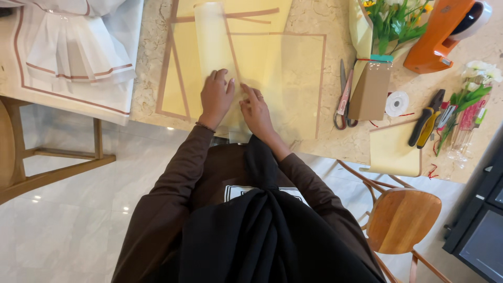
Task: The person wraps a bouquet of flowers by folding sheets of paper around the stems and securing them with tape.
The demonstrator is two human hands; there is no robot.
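Head view. Yellow wrapping sheets [293, 68], brown-bordered, overlapped on marble table [319, 13] at 12 o'clock. Left hand [216, 97] flat, fingers together; right hand [255, 109] pressing, index extended. Likely light, limp, slippery, crease-prone; handle by the borders. Scissors [343, 99] at 2 o'clock.

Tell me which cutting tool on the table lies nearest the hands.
The scissors with pinkish handles, just right of the yellow sheets; the black-and-yellow pliers lie farther right, past the tape roll.
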